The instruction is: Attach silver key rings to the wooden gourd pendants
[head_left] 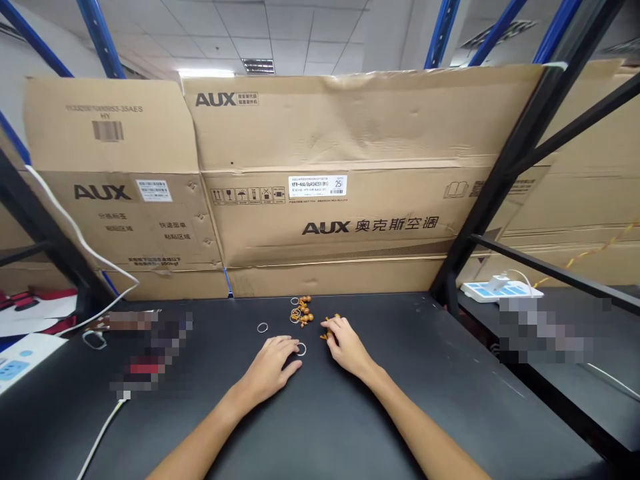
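Working with both hands over the black worktop point(320, 427), beaded pieces and rings clustered mid-length near its far edge.
Left hand point(273, 367) was loosely spread, thumb apart, fingertips at a ring point(305, 350); right hand point(345, 340) curled over brown beaded pieces point(324, 337), grip couldn't be told. Likely trouble: the beaded pile point(307, 317), its rings overlapping the beads, could have tangled if pulled; the thin ring by the left fingertips could have skidded on the smooth surface if nudged; the loose ring point(267, 327), left of the pile, was easily overlooked. Cardboard point(380, 127) behind the far edge read "AUX 奥克斯空调"; its white label point(317, 186) showed "KFR-46G" and "25", finer print unclear.
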`<state>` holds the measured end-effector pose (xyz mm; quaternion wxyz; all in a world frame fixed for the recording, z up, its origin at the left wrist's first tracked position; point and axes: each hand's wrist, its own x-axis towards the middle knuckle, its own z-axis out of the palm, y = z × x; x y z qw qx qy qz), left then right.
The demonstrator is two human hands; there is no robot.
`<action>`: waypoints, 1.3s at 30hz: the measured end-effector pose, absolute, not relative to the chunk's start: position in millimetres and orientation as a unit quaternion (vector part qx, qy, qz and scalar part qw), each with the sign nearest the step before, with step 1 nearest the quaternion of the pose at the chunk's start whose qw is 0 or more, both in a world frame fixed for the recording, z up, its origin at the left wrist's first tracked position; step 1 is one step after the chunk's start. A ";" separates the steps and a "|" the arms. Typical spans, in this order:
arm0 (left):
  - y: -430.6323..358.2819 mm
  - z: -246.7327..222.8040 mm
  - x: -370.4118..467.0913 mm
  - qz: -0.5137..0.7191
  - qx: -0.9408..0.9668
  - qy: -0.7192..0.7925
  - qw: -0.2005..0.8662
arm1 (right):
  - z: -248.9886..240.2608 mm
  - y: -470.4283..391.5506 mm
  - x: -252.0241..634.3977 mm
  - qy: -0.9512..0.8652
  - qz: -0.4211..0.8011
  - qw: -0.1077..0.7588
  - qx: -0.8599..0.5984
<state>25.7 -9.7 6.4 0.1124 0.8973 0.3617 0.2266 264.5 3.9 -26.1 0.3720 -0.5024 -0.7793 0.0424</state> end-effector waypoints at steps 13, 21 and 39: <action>-9.4 8.4 28.1 0.240 0.894 0.372 0.061 | -17.7 -6.9 253.3 -0.796 0.136 0.387 -0.445; -8.2 7.1 27.4 0.234 0.902 0.359 0.056 | -14.4 -12.8 249.4 -0.800 0.095 0.371 -0.462; -2.1 1.7 27.9 0.234 0.897 0.364 0.088 | -13.7 -13.5 246.1 -0.813 0.093 0.333 -0.469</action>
